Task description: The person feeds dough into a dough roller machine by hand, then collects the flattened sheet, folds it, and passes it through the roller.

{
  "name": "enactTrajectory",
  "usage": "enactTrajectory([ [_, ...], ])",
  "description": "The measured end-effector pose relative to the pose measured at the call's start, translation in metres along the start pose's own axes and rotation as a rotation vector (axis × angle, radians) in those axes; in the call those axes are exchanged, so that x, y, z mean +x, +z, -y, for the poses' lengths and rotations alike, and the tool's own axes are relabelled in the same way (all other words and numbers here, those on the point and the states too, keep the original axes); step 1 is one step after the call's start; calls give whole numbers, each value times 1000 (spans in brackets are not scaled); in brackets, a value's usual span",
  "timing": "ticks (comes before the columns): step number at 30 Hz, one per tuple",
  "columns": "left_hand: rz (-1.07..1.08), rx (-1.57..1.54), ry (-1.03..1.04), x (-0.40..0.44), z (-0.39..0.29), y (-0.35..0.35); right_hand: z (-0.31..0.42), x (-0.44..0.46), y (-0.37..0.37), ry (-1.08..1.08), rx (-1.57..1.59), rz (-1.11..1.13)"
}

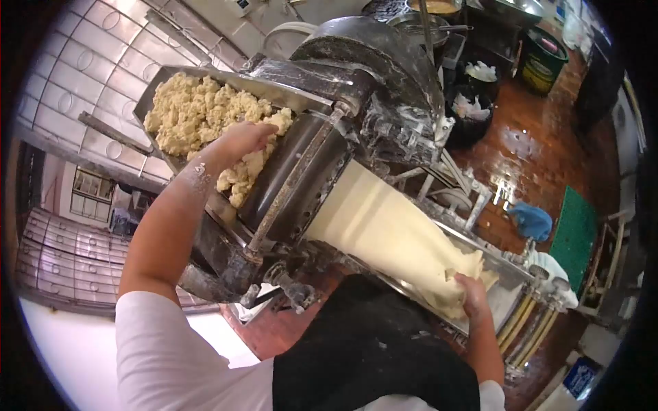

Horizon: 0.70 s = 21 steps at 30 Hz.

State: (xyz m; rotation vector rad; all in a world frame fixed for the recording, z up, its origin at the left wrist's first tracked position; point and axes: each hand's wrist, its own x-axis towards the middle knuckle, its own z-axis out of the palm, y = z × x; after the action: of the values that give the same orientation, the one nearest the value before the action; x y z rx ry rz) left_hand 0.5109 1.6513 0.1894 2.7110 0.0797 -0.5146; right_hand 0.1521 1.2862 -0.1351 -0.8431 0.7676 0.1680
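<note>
Crumbly dough (pixel 199 113) fills the metal hopper (pixel 147 103) of a roller machine at the upper left. My left hand (pixel 252 139) reaches over the hopper and presses into the crumbly dough beside the dark roller (pixel 291 171); its fingers are partly hidden by dough. From the roller's other side a smooth pale dough sheet (pixel 384 226) runs down to the right over a metal tray (pixel 504 294). At the sheet's lower, folded end, my right hand (pixel 471 294) grips the dough's edge with curled fingers.
Dark machine housing (pixel 370 55) stands behind the roller. Yellowish rods (pixel 531 329) lie beyond the tray. On the wet brick floor are a blue cloth (pixel 531 220), a green mat (pixel 574 236), a dark bin (pixel 469 113) and a green bucket (pixel 541 61).
</note>
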Motion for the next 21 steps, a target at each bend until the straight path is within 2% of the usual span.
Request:
enactTrajectory([
  [3, 63, 169, 194, 18, 14, -5, 4, -9, -24, 39, -71, -92],
  [6, -28, 482, 533, 38, 37, -3, 4, -15, -50, 56, 40, -80],
  [9, -59, 209, 240, 16, 24, 3, 9, -17, -76, 84, -19, -90],
  [12, 37, -88, 191, 18, 37, -2, 7, -23, -86, 40, -325, -261],
  [15, -39, -10, 176, 12, 30, 4, -23, -5, -131, 140, -392, -402],
  [16, -131, -47, 161, 11, 30, 12, -24, -3, -142, 225, -419, -448],
  [19, -303, 89, 261, 3, 32, 28, -23, -10, -142, -225, -1003, -737],
  [20, -202, 35, 103, 17, 43, 28, -7, -17, -127, -273, -1010, -748],
  [21, -201, 136, 187, 11, 39, 26, -4, -9, -127, -332, -922, -712],
])
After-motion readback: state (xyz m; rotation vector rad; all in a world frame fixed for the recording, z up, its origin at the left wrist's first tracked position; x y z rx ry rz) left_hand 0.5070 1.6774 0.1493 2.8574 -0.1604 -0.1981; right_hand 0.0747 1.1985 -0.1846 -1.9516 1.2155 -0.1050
